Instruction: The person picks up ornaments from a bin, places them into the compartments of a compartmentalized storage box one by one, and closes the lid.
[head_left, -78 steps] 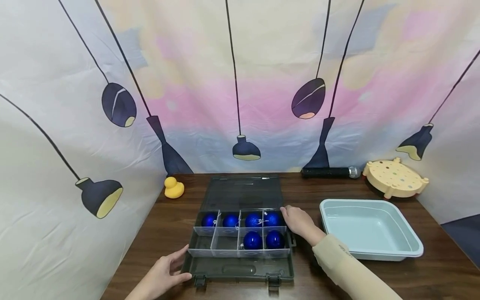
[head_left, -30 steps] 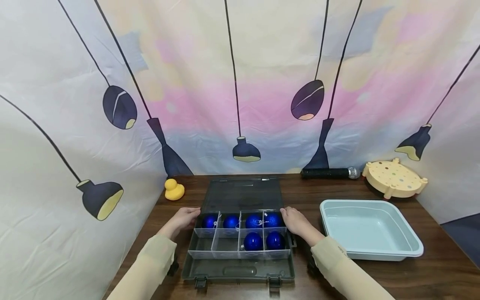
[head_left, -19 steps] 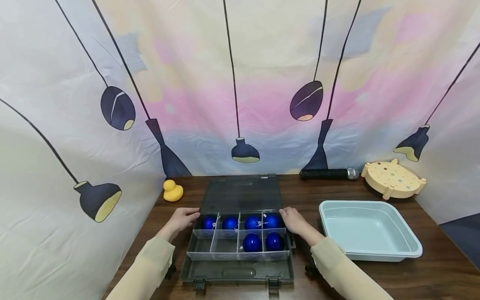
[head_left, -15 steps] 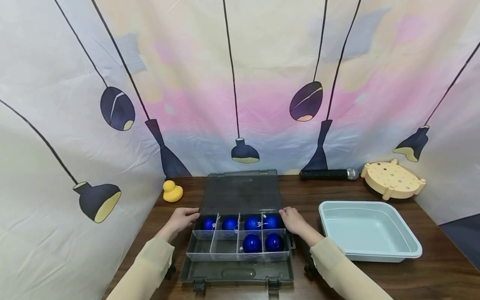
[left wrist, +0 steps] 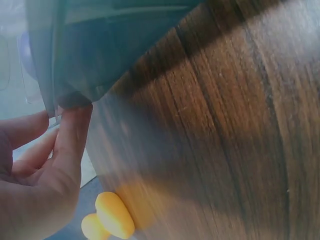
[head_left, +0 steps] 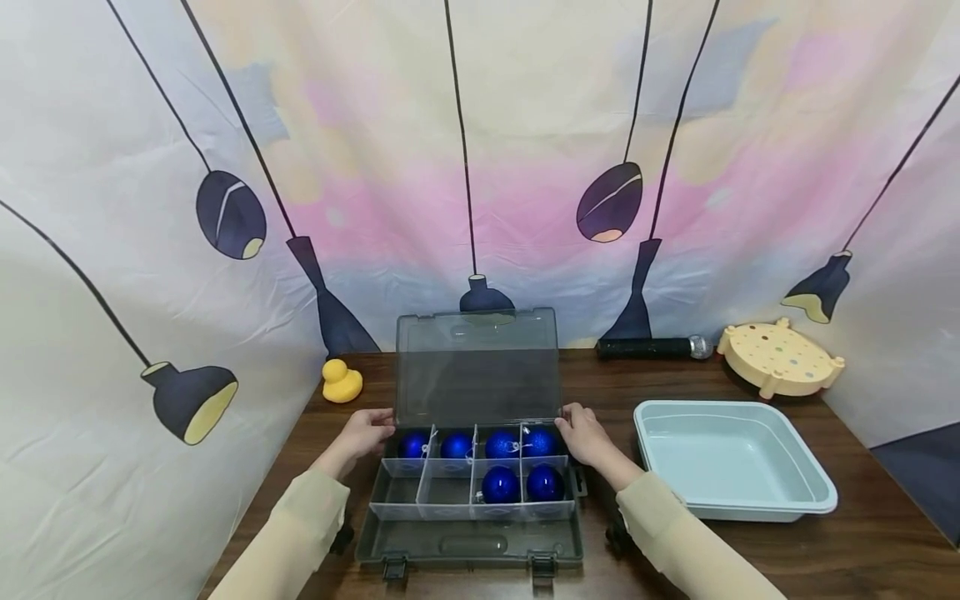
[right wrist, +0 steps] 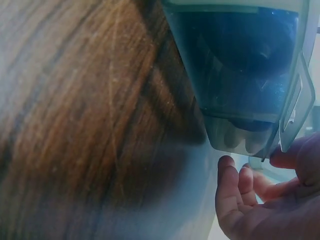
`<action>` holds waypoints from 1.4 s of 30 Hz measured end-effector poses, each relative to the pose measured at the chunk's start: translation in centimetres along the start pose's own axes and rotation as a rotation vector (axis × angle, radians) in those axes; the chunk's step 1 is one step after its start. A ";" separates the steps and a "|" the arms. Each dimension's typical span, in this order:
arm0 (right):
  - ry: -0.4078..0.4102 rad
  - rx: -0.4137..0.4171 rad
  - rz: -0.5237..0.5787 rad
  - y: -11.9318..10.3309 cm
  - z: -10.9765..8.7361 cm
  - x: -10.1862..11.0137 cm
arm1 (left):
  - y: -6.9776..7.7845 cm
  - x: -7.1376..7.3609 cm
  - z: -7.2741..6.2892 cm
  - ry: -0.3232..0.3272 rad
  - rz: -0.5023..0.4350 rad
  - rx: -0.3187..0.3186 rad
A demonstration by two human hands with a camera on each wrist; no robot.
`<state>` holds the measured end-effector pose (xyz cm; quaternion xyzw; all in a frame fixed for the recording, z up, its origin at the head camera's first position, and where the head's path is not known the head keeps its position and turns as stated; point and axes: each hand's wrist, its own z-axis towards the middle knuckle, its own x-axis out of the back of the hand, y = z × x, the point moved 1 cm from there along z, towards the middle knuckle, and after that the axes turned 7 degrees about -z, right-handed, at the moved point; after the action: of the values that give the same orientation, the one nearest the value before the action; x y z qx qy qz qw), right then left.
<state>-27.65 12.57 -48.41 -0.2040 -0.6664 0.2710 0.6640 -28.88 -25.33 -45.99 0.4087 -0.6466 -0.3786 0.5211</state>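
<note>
A smoky-grey compartment box [head_left: 468, 546] stands on the table with its see-through lid [head_left: 477, 367] tilted up at the back. Blue Christmas baubles [head_left: 501, 484] fill the back row of compartments and the two front ones on the right. The two front left compartments are bare. My left hand [head_left: 363, 432] grips the lid's lower left corner by the hinge; in the left wrist view its thumb and fingers [left wrist: 75, 127] pinch there. My right hand [head_left: 587, 433] holds the matching right corner, its curled fingers [right wrist: 229, 187] partly behind the plastic.
A pale blue tray [head_left: 810, 500] stands to the right of the box. Behind it are a microphone [head_left: 648, 348] and a cream spotted round stand [head_left: 780, 358]. A yellow rubber duck [head_left: 342, 383] sits at the back left. A printed curtain hangs behind the table.
My left hand has moved from the box's front left corner to its back left. The lid, lying flat before, has swung upward at its far edge. The baubles keep their compartments.
</note>
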 end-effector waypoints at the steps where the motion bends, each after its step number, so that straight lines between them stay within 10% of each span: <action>1: 0.002 0.000 0.003 0.0 0.0 0.0 | 0.0 0.0 0.0 0.006 -0.001 0.000; 29: 0.063 0.053 0.050 -1.6 -2.6 2.0 | 1.3 1.0 -2.0 -0.037 -0.294 0.097; 37: 0.166 0.085 0.156 -2.2 -3.5 2.8 | 1.7 1.1 -3.4 0.293 -0.289 -0.173; 42: 0.151 0.119 0.144 -1.9 -4.0 2.9 | 1.5 1.3 -4.7 0.321 -0.229 -0.270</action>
<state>-23.58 13.33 -45.10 -0.2315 -0.5808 0.3407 0.7021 -24.64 -26.22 -43.37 0.4611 -0.4485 -0.4483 0.6207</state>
